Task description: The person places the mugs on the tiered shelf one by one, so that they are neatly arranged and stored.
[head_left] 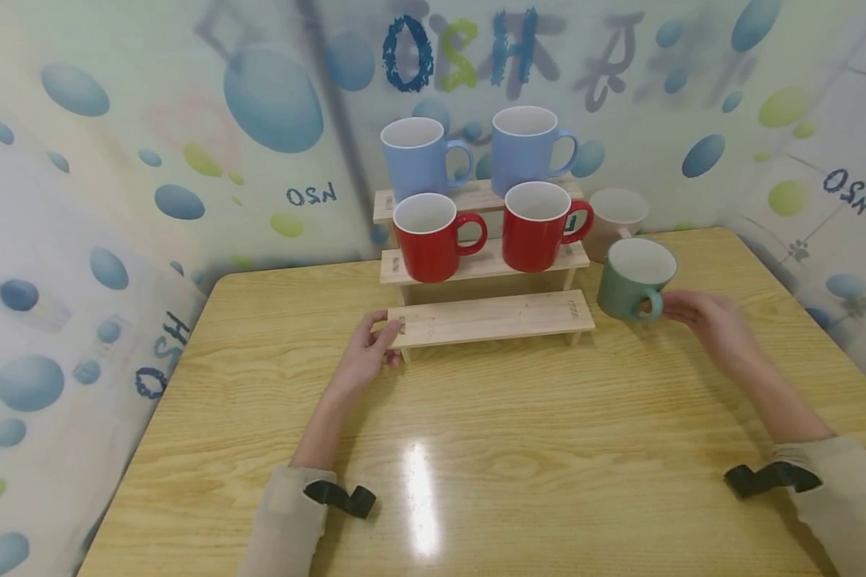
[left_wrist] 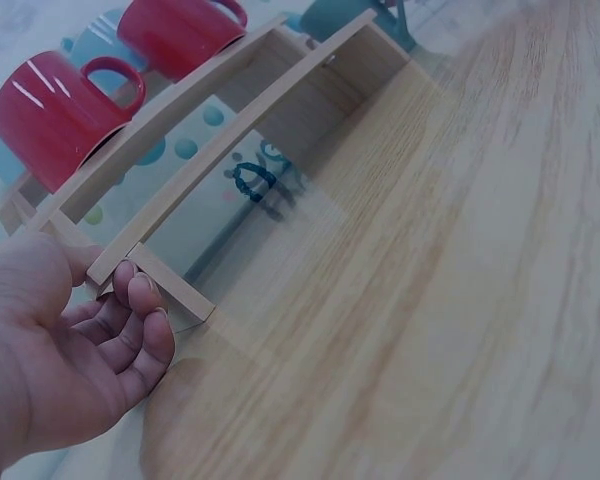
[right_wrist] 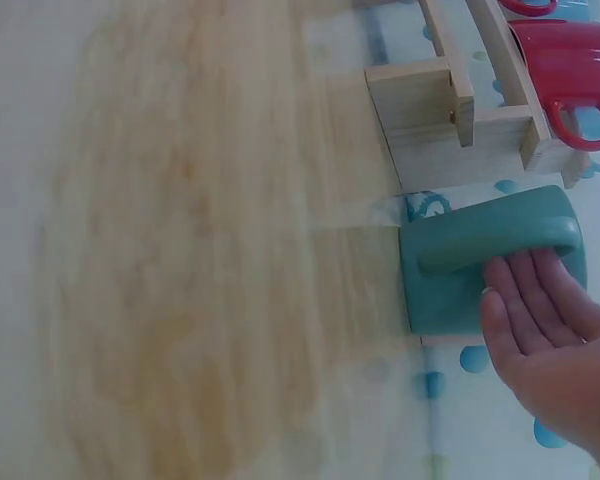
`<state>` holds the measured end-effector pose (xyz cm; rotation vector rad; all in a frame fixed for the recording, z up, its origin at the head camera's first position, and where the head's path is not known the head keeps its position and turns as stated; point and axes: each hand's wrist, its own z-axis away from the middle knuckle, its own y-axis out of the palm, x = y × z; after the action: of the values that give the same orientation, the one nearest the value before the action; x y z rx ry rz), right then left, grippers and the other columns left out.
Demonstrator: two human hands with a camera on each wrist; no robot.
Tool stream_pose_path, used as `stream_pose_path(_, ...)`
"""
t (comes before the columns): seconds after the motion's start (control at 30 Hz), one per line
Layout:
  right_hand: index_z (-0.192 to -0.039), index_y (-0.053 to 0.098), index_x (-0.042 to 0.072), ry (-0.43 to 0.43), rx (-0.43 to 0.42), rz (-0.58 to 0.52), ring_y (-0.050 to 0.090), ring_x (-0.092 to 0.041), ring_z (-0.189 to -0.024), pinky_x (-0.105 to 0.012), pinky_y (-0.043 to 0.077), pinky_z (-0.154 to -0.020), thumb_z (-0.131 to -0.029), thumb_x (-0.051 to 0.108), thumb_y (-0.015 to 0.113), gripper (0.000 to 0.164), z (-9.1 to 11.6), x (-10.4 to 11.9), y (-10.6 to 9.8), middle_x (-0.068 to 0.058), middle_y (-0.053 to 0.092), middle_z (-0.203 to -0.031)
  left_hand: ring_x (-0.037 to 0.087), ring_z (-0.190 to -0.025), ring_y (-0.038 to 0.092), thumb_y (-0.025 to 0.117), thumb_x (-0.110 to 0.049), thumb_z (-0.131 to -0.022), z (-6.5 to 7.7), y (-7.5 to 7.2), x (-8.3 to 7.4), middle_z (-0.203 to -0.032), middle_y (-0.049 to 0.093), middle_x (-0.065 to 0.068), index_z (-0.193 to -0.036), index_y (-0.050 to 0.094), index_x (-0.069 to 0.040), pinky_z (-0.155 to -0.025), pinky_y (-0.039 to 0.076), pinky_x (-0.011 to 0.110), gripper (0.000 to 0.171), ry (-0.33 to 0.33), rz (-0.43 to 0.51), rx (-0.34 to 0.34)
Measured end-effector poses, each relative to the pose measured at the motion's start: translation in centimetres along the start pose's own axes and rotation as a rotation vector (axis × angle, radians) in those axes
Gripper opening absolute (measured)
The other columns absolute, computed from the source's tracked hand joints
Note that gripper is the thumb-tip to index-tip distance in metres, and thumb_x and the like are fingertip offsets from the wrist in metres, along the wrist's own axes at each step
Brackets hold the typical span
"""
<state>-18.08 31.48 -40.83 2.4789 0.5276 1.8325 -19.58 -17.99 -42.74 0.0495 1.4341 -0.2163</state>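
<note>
A three-step wooden rack stands on the table. My left hand pinches the left end of its lowest step, thumb on top and curled fingers beneath. To the right of the rack a green mug stands upright, its handle turned toward the front right. My right hand is at this handle, fingers fairly straight with their tips at the handle's opening, thumb held apart. Two red mugs, the left and the right, stand on the middle step. The lowest step bears nothing.
On the top step are two blue mugs, left and right. A pale pink mug stands behind the green one, partly hidden by it. A patterned wall covering rises behind the wooden table.
</note>
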Motion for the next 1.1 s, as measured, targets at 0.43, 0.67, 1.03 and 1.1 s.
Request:
stream_pose_path(0.43,-0.089,0.076,-0.002,0.236,-0.038,0.299,0.064,-0.003,-0.103,-0.014,0.037,-0.100,-0.109,0.020,0.050,0.039,-0.6,-0.1,0.8,0.003,0.076,-0.091,0.016,-0.075,0.057,0.053,-0.037,-0.106,-0.1,0.0,0.2,-0.124,0.057,0.015,-0.147,0.036,-0.006,-0.070,0.050,0.025,0.054,-0.001,-0.002,-0.002)
stream_pose_path(0.67,-0.080,0.072,-0.002,0.279,-0.054,0.316,0.064,-0.007,-0.095,-0.017,0.035,-0.100,-0.108,0.021,0.053,0.041,-1.1,-0.1,1.1,0.002,0.075,-0.084,0.016,-0.076,0.056,0.052,-0.037,-0.106,0.0,0.1,0.1,-0.129,0.057,0.015,-0.147,0.035,-0.006,-0.070,0.051,0.025,0.054,-0.002,-0.008,-0.007)
stream_pose_path(1.03,-0.071,0.072,0.007,0.326,-0.158,0.248,0.060,-0.008,-0.087,-0.016,0.037,-0.091,-0.107,0.018,0.053,0.043,-1.4,0.0,1.5,0.004,0.068,-0.073,0.014,-0.074,0.056,0.052,-0.036,-0.107,0.1,0.0,0.1,-0.128,0.056,0.015,-0.148,0.034,-0.006,-0.070,0.050,0.024,0.055,-0.007,-0.003,0.001)
stream_pose_path(1.1,-0.070,0.071,0.007,0.321,-0.185,0.222,0.060,-0.008,-0.085,-0.016,0.038,-0.090,-0.107,0.017,0.051,0.042,-1.3,0.0,1.4,0.005,0.066,-0.071,0.014,-0.074,0.056,0.052,-0.037,-0.107,0.1,0.0,0.0,-0.128,0.056,0.015,-0.148,0.034,-0.006,-0.070,0.050,0.024,0.055,-0.007,-0.006,0.001)
